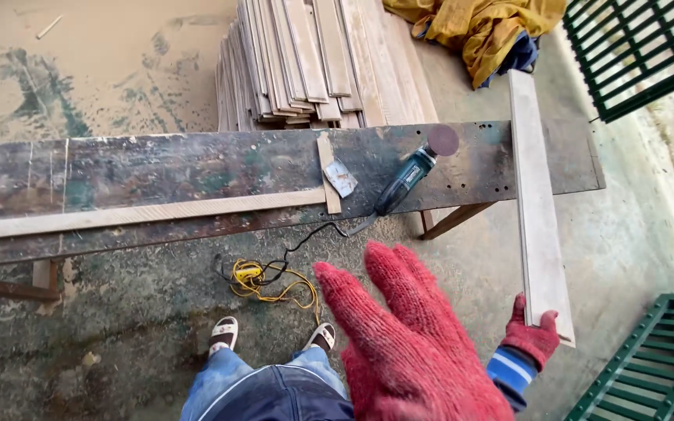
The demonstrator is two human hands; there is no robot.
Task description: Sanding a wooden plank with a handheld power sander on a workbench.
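Note:
My left hand, in a red knitted glove, is raised close to the camera with its fingers spread and nothing in it. My right hand, also in a red glove with a blue striped sleeve, grips the near end of a long pale plank. The plank runs away from me and crosses the right end of a dark, worn workbench. On the bench lies a teal power sander with a round disc, left of the plank.
A thin wood strip lies along the bench, with a short strip and a scrap of sandpaper beside it. Stacked planks and a yellow cloth lie behind. Green metal grates stand right. A yellow cable lies by my feet.

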